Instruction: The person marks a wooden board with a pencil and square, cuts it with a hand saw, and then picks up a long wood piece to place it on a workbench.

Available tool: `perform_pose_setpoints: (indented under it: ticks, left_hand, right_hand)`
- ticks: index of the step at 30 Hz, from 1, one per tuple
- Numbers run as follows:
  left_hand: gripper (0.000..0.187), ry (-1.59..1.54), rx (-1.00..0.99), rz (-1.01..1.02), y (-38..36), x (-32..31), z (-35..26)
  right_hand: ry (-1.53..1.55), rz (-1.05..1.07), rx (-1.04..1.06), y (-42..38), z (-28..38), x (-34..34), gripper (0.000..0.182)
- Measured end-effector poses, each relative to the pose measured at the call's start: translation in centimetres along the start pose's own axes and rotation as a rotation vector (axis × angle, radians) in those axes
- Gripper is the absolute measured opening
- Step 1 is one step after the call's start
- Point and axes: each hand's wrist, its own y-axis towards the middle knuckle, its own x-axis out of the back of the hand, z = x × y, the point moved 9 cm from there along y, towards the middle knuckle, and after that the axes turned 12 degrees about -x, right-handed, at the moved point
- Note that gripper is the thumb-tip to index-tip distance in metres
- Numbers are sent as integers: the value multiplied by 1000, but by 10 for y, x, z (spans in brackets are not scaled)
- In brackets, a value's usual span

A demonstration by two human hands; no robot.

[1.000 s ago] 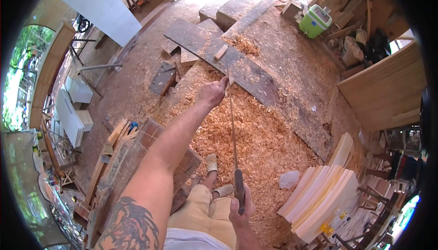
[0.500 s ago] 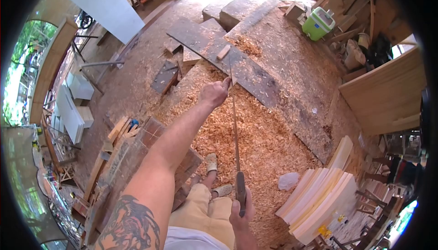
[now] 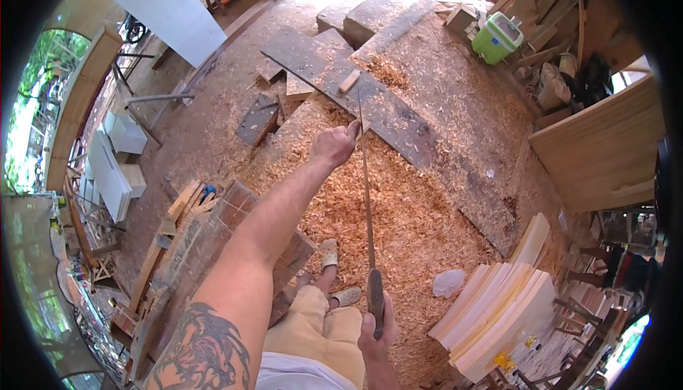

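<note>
A handsaw (image 3: 368, 219) seen nearly edge-on runs from the lower middle up to a dark board (image 3: 405, 130). My right hand (image 3: 377, 329) is wrapped round its dark handle, close in front of my body. With the arm stretched forward, my left hand (image 3: 333, 146) is closed at the board's near edge, its thumb beside the blade. A small pale piece of wood (image 3: 365, 127) shows at those fingertips, against the saw's far part; the palm side of the grip is hidden. Just beyond lies a short wooden block (image 3: 348, 81) on the board.
Wood shavings (image 3: 413, 219) cover the ground around my feet. Stacked pale curved boards (image 3: 498, 312) stand at right, a tiled bench (image 3: 235, 226) with timber at left. A green cooler (image 3: 496, 38) sits far right near scrap wood. Another person (image 3: 629, 269) is at the right edge.
</note>
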Motion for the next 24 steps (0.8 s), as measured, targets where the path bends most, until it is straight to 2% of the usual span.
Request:
perform_pose_setpoints:
  ticks: [6,12,18,21,24]
  left_hand:
    - [89,-31,8,31,-1,-2,0]
    - [90,-23,-9,50,-3,-1,-2]
    - [90,-22,-5,18,-2,1,-2]
    - [91,-47,6,22,-1,1,-1]
    - [96,-76,97,143,-11,6,-6]
  right_hand:
    - [47,6,-34,24,5,-8,62]
    - [26,35,-10,0,-9,3,62]
    - [-17,15,37,21,5,0,62]
    - [-33,21,-15,26,6,-1,62]
    - [11,15,12,25,14,0,62]
